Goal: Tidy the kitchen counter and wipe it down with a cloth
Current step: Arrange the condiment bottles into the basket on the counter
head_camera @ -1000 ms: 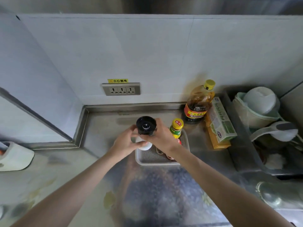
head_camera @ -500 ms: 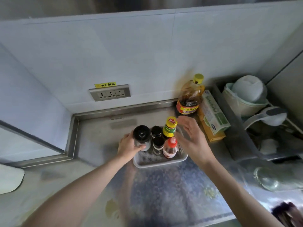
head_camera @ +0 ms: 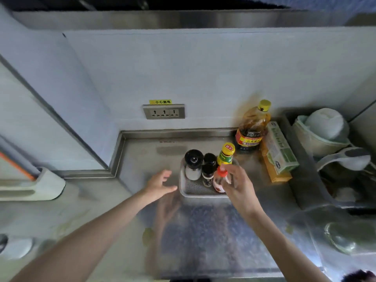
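A pale perforated tray (head_camera: 194, 189) sits on the steel counter (head_camera: 203, 231). It holds a black-topped grinder (head_camera: 193, 164), two small dark-capped jars (head_camera: 209, 166), a yellow-capped bottle (head_camera: 226, 154) and a red-capped bottle (head_camera: 219, 180). My left hand (head_camera: 159, 185) hovers just left of the tray with fingers spread and holds nothing. My right hand (head_camera: 239, 187) is at the tray's right side. Its blurred fingers reach to the red-capped bottle without visibly curling round it. No cloth is in view.
A large oil bottle (head_camera: 252, 127) and stacked boxes (head_camera: 278, 153) stand at the back right against the wall. Right of them is a dark dish rack (head_camera: 299, 159) with bowls (head_camera: 323, 127). A wall socket (head_camera: 163, 111) is behind, a pale holder (head_camera: 32, 186) at far left, and a sink strainer (head_camera: 345, 239) at lower right.
My left hand has let go of the grinder, which now stands in the tray, and drawn back to the left. My right hand has moved in from the right toward the red-capped bottle.
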